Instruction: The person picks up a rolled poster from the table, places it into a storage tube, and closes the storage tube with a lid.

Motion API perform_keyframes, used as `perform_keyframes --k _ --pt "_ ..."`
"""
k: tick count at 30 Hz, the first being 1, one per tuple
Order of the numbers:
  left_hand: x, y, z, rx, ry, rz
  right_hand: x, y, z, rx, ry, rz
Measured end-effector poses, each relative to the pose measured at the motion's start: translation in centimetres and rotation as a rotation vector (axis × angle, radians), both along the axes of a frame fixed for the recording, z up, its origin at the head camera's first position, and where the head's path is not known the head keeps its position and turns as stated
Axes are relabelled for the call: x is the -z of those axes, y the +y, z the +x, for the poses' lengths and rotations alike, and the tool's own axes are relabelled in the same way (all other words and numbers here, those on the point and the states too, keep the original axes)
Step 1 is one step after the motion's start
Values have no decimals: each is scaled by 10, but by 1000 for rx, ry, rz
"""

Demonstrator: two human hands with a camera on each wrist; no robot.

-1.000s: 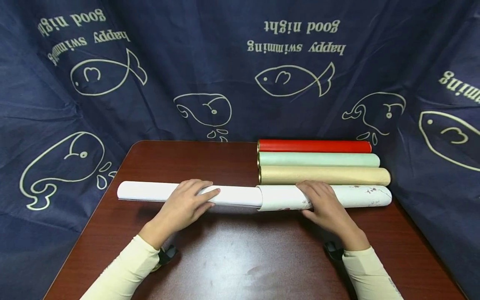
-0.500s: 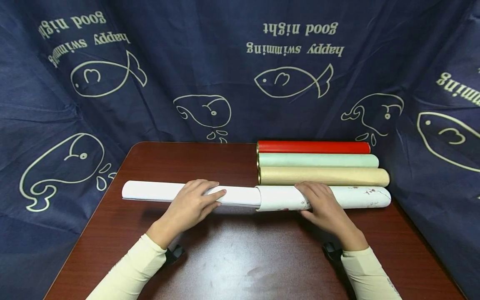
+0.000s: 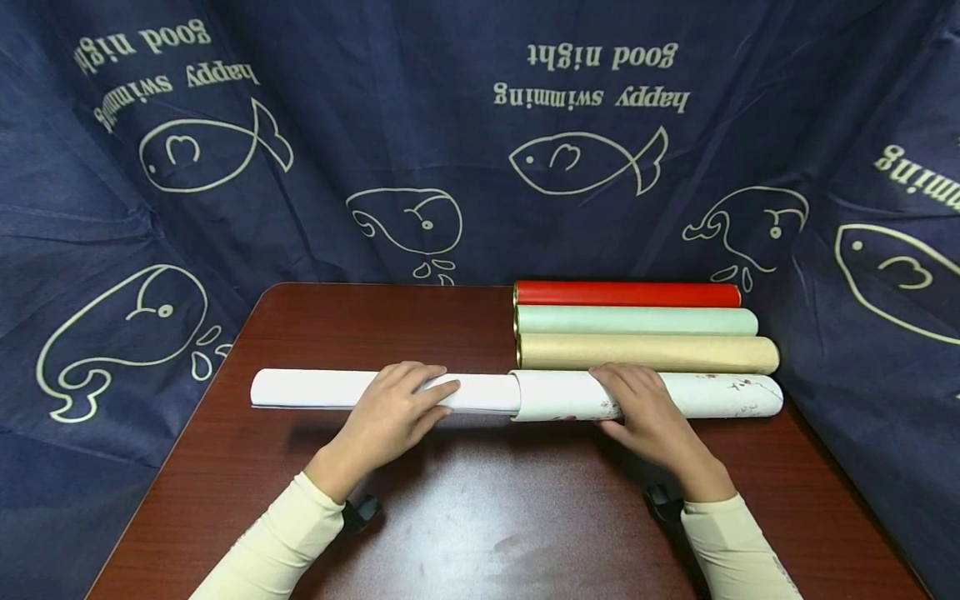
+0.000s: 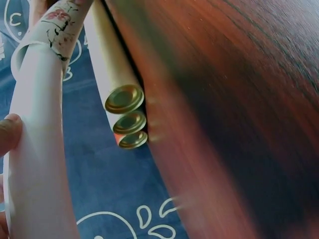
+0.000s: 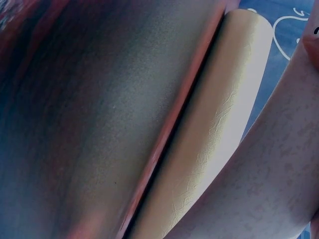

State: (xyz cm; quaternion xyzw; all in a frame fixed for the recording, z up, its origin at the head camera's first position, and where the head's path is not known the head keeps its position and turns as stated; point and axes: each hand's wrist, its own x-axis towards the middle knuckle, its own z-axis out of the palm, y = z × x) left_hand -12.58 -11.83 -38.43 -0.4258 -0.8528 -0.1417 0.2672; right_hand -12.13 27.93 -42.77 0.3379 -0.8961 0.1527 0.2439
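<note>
Tubes beige [image 3: 648, 353] | green [image 3: 637, 321] | red [image 3: 628, 293] | touching, behind white tube [image 3: 705, 395]

Matt white paper roll [image 3: 322, 389], leather-grained beige tube [image 5: 209, 144] with shiny brass-coloured caps [image 4: 123, 98], glossy dark wood table [image 3: 480, 508]
</note>
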Motion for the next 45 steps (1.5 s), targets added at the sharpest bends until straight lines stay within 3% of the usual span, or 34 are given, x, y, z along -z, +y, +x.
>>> perform_keyframes --k 12,31,45 --pt "4 20 4 -34 0 -10 0 -3 2 13 -10 2" --pt "10 57 8 -82 -84 -26 3 -8 3 -13 -13 11" --pt "12 72 7 -72 -60 -1 2 -8 1 -11 -24 15"
